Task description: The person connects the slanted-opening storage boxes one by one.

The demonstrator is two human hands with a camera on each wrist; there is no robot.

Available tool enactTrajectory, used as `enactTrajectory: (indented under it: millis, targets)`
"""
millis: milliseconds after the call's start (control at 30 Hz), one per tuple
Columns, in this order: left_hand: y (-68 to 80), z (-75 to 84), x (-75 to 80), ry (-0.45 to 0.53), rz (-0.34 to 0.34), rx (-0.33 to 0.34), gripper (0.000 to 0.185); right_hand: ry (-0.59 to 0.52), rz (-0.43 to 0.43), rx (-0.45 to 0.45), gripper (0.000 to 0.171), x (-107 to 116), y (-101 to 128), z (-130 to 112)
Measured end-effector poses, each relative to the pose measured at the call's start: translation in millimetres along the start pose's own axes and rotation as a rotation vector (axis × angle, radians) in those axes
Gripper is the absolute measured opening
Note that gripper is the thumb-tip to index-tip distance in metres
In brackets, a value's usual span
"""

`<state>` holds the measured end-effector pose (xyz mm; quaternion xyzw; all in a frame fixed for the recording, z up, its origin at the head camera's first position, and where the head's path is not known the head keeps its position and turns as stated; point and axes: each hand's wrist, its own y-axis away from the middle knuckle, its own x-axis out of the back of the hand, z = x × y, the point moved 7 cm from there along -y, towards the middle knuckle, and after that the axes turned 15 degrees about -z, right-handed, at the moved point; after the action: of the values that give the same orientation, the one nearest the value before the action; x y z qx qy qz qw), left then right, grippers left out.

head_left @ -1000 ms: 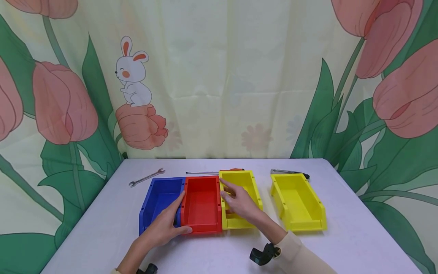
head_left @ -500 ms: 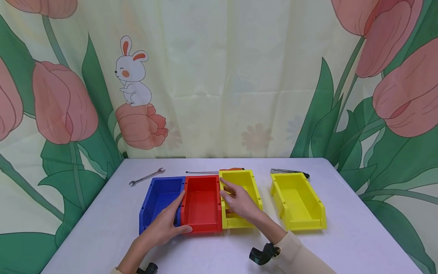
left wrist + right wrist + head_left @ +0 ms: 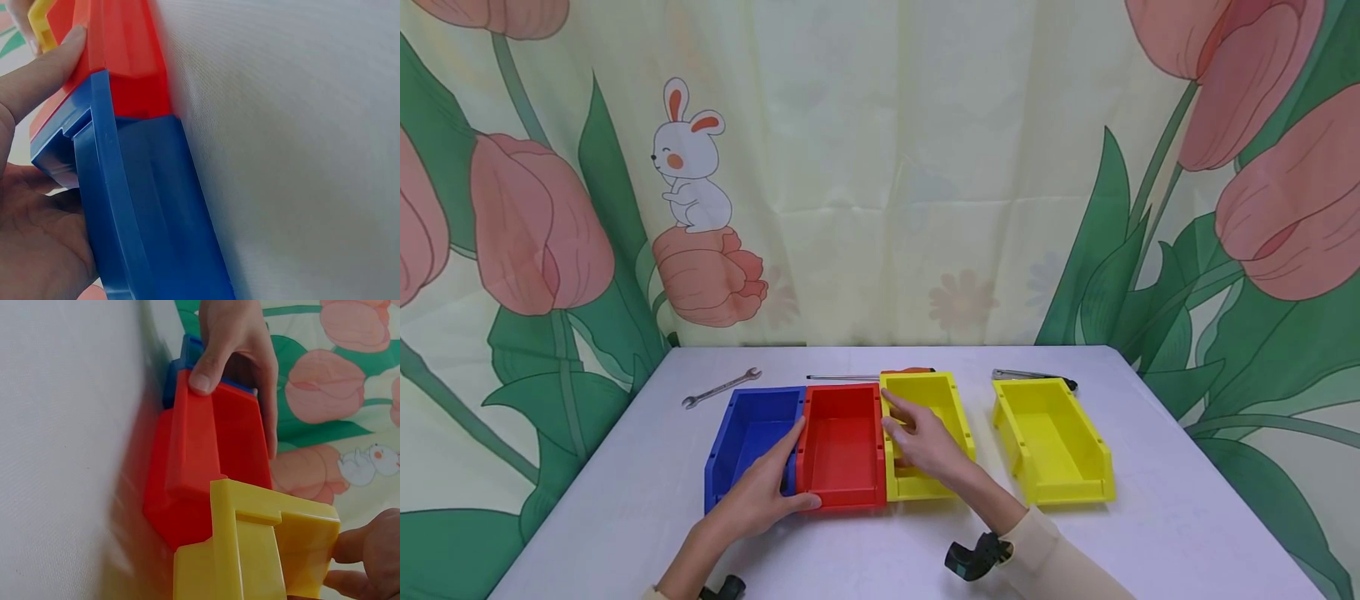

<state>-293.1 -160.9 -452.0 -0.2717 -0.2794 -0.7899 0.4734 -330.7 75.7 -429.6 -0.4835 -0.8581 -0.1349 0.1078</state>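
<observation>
A red bin (image 3: pixel 841 450) stands between a blue bin (image 3: pixel 760 433) and a yellow bin (image 3: pixel 958 400), their sides side by side. My left hand (image 3: pixel 758 496) reaches over the front of the blue bin and holds the red bin near their shared wall. Its thumb lies on the red front edge; the other fingers extend along the wall, partly hidden in the left wrist view. Inside the yellow bin, my right hand (image 3: pixel 928 442) touches the left wall with extended fingers. The right wrist view shows two fingertips against the yellow wall.
Farther right stands a second yellow bin (image 3: pixel 1060 442), apart from the row. Behind the bins lie a wrench (image 3: pixel 722 387), a screwdriver (image 3: pixel 842 377) with its orange handle partly hidden, and a black-and-metal tool (image 3: pixel 1030 375). A printed curtain (image 3: pixel 880 167) hangs behind the table.
</observation>
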Motion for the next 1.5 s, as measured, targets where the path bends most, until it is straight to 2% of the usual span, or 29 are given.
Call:
enactTrajectory:
  millis: [200,733,1133,1300,1500]
  targets:
    - [0.0,1.6,0.2,0.005,-0.004,0.004,0.121,0.028,0.003,-0.031,0.058,-1,-1,4]
    - [0.2,0.8,-0.3,0.003,-0.008,0.018,0.122,0.065,-0.010,-0.012,0.060,-7,-3,16]
    - [-0.7,-1.1,0.8,0.009,-0.018,0.024,0.121,0.113,-0.012,-0.017,0.060,-6,-2,11]
    - [-1.6,-1.7,1.0,-0.002,-0.022,0.034,0.121,0.155,0.039,-0.049,0.058,8,4,4]
    - [-2.4,-0.8,0.7,0.002,-0.025,0.031,0.123,0.131,0.111,-0.034,0.055,51,26,-12]
